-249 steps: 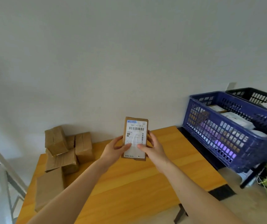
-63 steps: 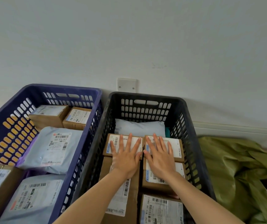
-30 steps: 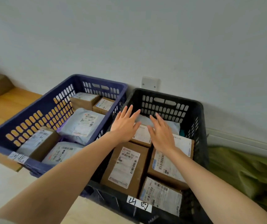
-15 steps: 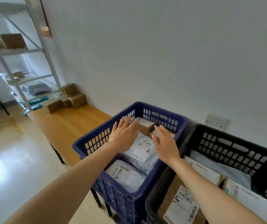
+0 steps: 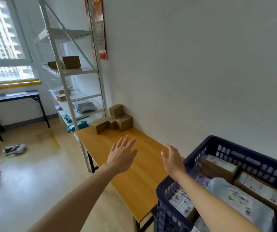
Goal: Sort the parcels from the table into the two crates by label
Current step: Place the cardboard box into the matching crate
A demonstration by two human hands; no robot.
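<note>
Left hand [image 5: 121, 155]: held out above the desk [image 5: 134, 185], back toward the camera, fingers straight and fanned; grip wide, holding nothing.
Right hand [image 5: 172, 160]: raised over the desk just beside the blue crate [image 5: 244, 158], fingers loosely extended, thumb apart; grip wide, holding nothing.
Cardboard parcels [image 5: 117, 120]: a cluster of plain brown boxes at the far end of the desk against the white wall, one sitting on top of the others, well apart from both hands.
Blue crate: at the near right, past the desk's near end; it holds a labelled brown box [image 5: 218, 166] with a second beside it along its far side, and grey poly mailers [image 5: 238, 198] with printed labels nearer the camera.
Shelf rack [image 5: 84, 97]: stands beyond the desk's far end; a brown box [image 5: 70, 62] on an upper shelf, a grey mailer [image 5: 85, 107] lower down.
Floor: a flat packet [image 5: 14, 148] lies at the left.
</note>
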